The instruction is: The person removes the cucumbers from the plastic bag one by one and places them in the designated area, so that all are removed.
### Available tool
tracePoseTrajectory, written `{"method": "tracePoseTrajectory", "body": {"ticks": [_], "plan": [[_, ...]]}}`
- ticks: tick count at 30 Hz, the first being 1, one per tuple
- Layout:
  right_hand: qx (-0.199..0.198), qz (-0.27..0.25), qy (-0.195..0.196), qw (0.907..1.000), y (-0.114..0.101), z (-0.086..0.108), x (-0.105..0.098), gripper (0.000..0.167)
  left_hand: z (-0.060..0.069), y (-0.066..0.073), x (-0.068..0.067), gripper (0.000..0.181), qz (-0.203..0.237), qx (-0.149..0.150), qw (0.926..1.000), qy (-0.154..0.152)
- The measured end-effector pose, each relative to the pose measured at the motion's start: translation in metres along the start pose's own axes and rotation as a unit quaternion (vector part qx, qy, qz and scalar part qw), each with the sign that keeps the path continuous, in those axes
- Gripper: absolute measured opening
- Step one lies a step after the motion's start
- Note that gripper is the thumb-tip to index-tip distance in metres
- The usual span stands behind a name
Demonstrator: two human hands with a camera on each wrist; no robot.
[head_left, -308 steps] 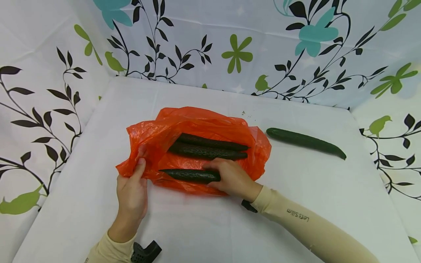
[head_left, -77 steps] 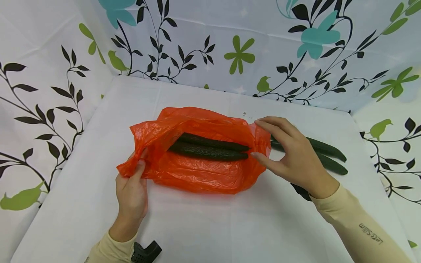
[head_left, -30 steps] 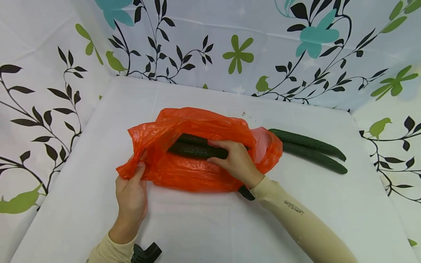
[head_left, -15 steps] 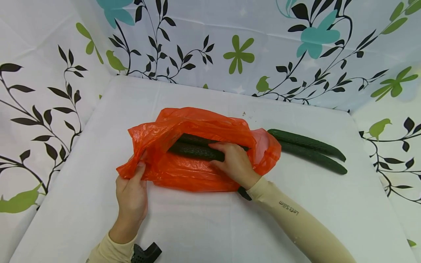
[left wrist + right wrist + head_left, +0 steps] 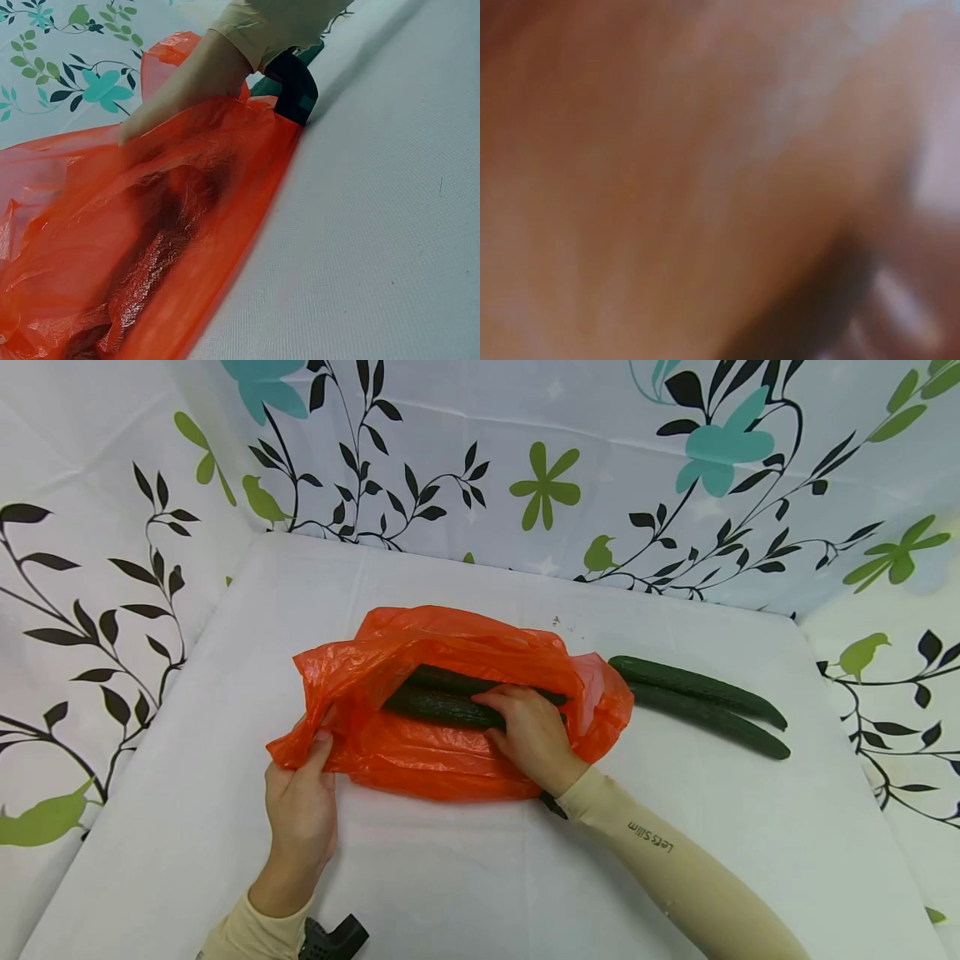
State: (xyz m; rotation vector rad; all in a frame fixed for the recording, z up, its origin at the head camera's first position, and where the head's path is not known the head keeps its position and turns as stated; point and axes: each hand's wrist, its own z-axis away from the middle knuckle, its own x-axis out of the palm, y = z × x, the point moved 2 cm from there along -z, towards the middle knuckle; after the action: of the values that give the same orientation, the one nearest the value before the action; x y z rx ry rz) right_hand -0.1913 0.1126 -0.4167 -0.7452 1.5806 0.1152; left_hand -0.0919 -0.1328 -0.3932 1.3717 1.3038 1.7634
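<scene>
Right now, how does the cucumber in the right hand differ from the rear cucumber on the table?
The held cucumber is inside the orange bag; the rear cucumber lies outside it on the table. The right hand grips the held cucumber; the rear cucumber is unheld. Hand and bag partly hide the held cucumber; the rear cucumber shows nearly whole. Both are long and dark green.

Your bag (image 5: 435,764) is translucent orange-red, the cucumbers (image 5: 697,683) dark green, the tabletop (image 5: 450,885) white. Your right sleeve (image 5: 678,872) is beige with dark lettering (image 5: 650,837), and the pale backdrop (image 5: 468,422) carries black vines (image 5: 432,512), green birds (image 5: 599,554) and turquoise shapes (image 5: 723,446)
</scene>
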Motion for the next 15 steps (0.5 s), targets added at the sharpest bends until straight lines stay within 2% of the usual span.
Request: {"method": "tracePoseTrajectory", "body": {"ticks": [15], "plan": [[0.003, -0.038, 0.002, 0.9993, 0.001, 0.007, -0.010, 0.039, -0.001, 0.001, 0.004, 0.040, -0.001, 0.001, 1.0000, 0.000]]}}
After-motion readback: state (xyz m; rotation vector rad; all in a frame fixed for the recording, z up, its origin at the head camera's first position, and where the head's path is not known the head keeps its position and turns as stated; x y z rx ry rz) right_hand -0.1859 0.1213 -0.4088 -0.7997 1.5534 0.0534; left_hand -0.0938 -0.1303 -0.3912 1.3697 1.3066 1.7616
